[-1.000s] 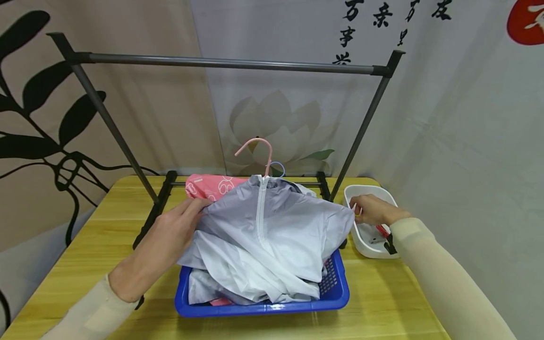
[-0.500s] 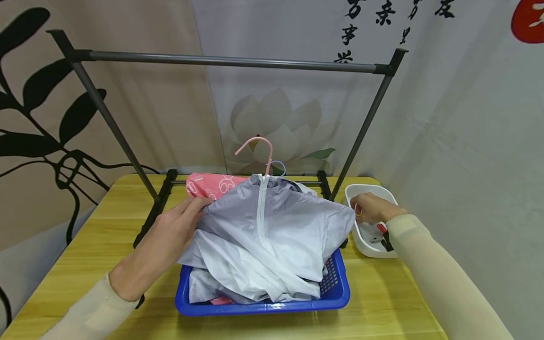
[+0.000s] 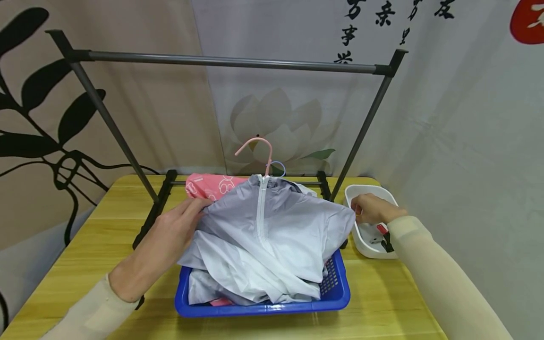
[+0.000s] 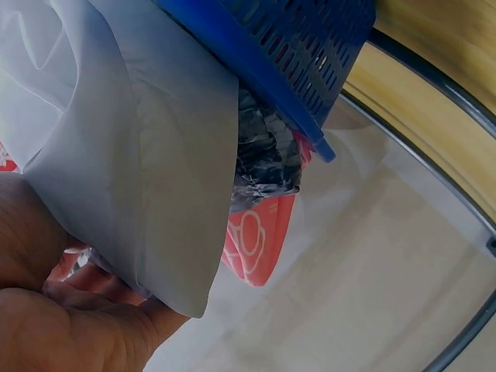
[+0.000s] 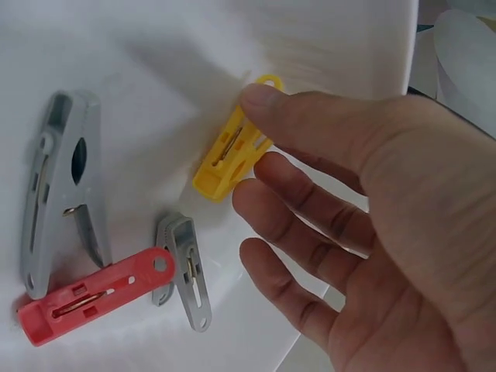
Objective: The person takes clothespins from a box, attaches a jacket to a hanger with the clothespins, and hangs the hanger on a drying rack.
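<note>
Yellow clothespin (image 5: 232, 149), pinched in right grip (image 5: 395, 217)

Pale printed cloth (image 3: 450, 156) hangs behind the yellow wood-grained desk (image 3: 106, 236), falling in soft folds at the right. Its beige left part bears large black leaves (image 3: 46, 85); a faint lotus (image 3: 278, 113) sits mid-cloth, with black characters (image 3: 348, 35) and a red shape (image 3: 527, 23) higher right. Soft shadows cross the desk.
</note>
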Tool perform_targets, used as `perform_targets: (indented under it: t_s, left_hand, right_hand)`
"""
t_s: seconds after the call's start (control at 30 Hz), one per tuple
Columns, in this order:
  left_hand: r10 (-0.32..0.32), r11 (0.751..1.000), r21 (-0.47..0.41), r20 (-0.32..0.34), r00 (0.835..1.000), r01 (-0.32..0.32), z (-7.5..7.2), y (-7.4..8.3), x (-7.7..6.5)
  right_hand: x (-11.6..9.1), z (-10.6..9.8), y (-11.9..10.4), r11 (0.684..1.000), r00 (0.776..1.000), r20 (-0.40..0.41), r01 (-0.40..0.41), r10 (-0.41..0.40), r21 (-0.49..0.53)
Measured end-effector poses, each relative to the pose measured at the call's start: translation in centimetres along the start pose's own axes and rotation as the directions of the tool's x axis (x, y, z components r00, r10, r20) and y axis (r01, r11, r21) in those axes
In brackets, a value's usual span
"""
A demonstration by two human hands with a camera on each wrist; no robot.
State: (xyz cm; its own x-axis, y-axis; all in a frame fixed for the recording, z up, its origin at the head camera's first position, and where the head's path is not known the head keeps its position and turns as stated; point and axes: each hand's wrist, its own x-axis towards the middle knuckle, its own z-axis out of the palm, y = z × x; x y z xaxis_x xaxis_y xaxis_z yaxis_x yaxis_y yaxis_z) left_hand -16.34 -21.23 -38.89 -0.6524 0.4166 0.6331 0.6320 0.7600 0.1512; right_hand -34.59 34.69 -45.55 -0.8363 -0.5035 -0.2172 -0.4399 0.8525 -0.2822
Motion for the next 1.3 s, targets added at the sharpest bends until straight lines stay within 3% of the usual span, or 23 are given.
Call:
perform_targets:
  t_s: [0.53,0.77,1.07,1.3]
  left_hand:
    - [0.01,1.0,0.001,-0.013,1.0,-0.01,0.0,0.0,0.1]
    - [-0.001,1.0,-0.01,-0.004,1.0,0.001,0.0,0.1,0.0]
    - [0.004,1.0,-0.01,-0.006,1.0,-0.004,0.2,0.2,0.1]
    - [0.01,1.0,0.001,-0.026,1.0,-0.01,0.2,0.1,-0.1]
  right_hand:
    - [-2.0,-1.6,-1.9,1.0,0.993,-0.117,-0.013,0.014,0.011]
    - [-3.1,-2.1,-2.6,1.0,0.979,-0.202,0.011,-0.008,0.012]
    - [-4.7,-2.6,-3.2,0.999,0.956,-0.289,-0.033,0.041,0.035]
    - [-5.7,-2.6,-4.3,1.0,0.937,-0.349,-0.008,0.017,0.026]
